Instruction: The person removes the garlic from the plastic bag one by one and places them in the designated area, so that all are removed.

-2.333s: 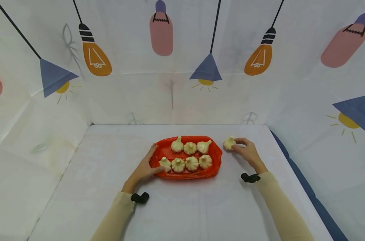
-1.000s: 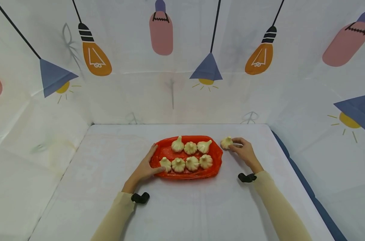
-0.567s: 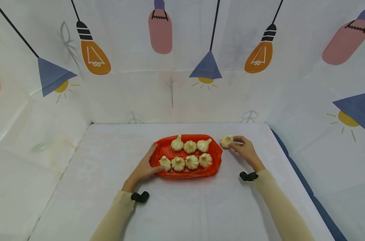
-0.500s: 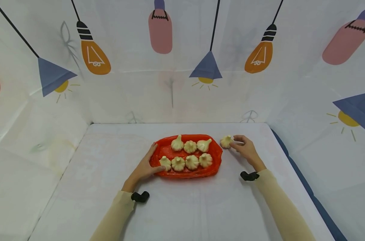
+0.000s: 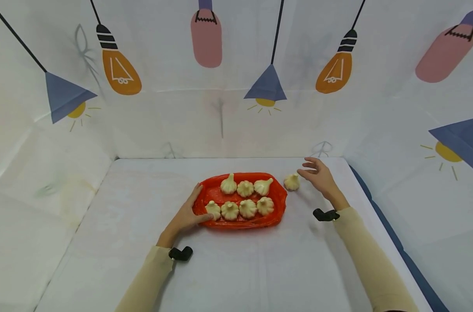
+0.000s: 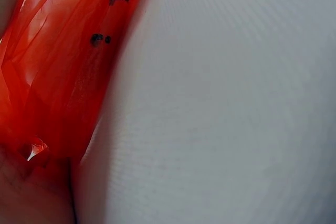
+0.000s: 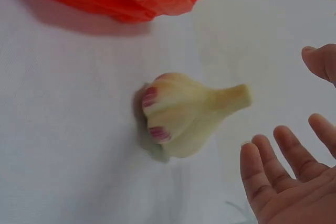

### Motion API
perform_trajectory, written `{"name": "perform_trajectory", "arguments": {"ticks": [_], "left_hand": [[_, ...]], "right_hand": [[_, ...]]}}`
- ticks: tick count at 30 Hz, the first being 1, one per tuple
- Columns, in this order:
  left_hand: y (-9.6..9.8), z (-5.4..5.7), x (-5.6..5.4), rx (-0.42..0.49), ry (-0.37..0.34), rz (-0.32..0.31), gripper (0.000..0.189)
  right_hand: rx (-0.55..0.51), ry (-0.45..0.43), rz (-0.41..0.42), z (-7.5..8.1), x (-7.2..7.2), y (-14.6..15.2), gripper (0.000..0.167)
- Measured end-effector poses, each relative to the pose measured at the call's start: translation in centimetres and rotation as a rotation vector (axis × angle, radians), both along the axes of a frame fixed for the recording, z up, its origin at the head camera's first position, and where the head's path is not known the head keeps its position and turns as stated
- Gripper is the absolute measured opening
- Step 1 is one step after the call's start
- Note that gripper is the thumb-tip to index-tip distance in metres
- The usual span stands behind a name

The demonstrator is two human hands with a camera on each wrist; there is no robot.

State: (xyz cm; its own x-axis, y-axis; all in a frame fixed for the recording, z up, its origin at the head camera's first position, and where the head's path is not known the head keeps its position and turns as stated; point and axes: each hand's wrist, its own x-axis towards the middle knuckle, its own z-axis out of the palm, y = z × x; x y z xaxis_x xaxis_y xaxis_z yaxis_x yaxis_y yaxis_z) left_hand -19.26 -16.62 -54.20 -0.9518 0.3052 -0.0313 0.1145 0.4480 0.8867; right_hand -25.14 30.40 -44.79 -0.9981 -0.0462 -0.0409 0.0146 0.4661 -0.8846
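A tray wrapped in red plastic point(image 5: 236, 225) lies mid-table with several garlic bulbs point(image 5: 245, 188) in a back and a front row. My left hand point(image 5: 184, 215) grips its left end, fingers along the outer side and thumb over the front rim beside the leftmost bulb. Black print shows on the red plastic point(image 6: 73, 77) in the left wrist view. Right of the tray a single garlic bulb point(image 5: 291, 182) rests on the table, its stem and purple-streaked cloves plain in the right wrist view. My right hand point(image 5: 318, 175) hovers beside that bulb, fingers spread, holding nothing.
A white cloth-covered table point(image 5: 228, 268) bears everything. White sheets with printed lamps point(image 5: 265, 84) rise behind and on both sides. Dark blue fabric point(image 5: 384, 225) shows along the table's right edge. A black wrist camera point(image 5: 181, 253) sits on the left wrist, another on the right.
My right hand brought the single garlic bulb slightly left toward the tray, let go of it, and rose back and away with fingers spread. The left hand kept its place on the tray.
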Motion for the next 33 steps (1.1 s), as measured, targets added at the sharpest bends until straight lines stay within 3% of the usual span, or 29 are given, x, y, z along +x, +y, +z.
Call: {"name": "perform_trajectory", "arguments": {"ticks": [5,7,15,22,33], "left_hand": [[0.1,0.2,0.1,-0.002,-0.016,-0.001,0.115],[0.1,0.2,0.2,-0.002,-0.02,-0.002,0.114],[0.0,0.0,0.5,-0.009,-0.038,0.003,0.115],[0.1,0.2,0.3,-0.002,-0.03,0.004,0.114],[0.3,0.2,0.2,-0.004,-0.017,0.002,0.113]], "right_hand": [[0.025,-0.002,0.059,1.6,-0.2,-1.3,0.075],[0.034,0.011,0.081,1.2,-0.7,-1.5,0.075],[0.039,0.009,0.236,2.5,-1.0,-4.3,0.068],[0.015,-0.004,0.306,3.2,-1.6,-6.8,0.067],[0.101,-0.004,0.4,4.0,-1.9,-9.8,0.063]]}}
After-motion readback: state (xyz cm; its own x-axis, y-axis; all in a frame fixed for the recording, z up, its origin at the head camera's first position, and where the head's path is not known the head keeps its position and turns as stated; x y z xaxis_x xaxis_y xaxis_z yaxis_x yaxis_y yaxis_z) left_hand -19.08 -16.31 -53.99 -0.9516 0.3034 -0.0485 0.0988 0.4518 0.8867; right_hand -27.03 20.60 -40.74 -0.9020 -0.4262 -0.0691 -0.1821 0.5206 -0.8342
